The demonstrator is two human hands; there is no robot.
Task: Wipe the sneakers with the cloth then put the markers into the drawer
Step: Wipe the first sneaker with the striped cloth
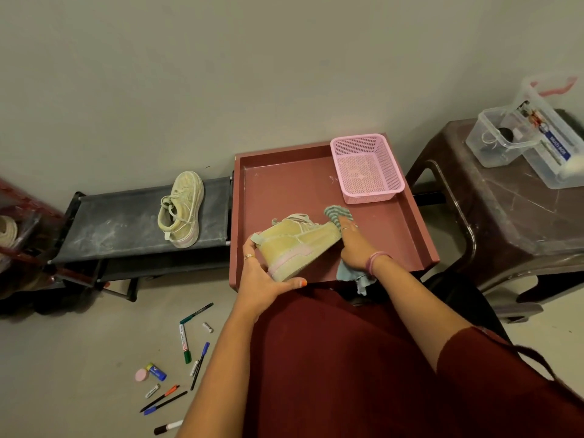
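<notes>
Nearest, on the floor at the lower left, the markers lie scattered, together with some pens, small batteries, a pink round piece and a small blue and yellow stick.

Above the person's dark red lap, the left hand grips the heel of one sneaker, thumb under the sole and fingers curled around the back. This sneaker is held tilted over the front edge of the red drawer, toe pointing to the right.

The right hand holds the cloth and presses it against the toe of that sneaker; the fingers are folded around the cloth, and one end of it hangs down below the wrist.

In the far right corner of the drawer stands a pink basket.

To the left, the second sneaker lies on the dark shoe rack near its right end. At the far right, clear plastic boxes stand on a brown stool.
</notes>
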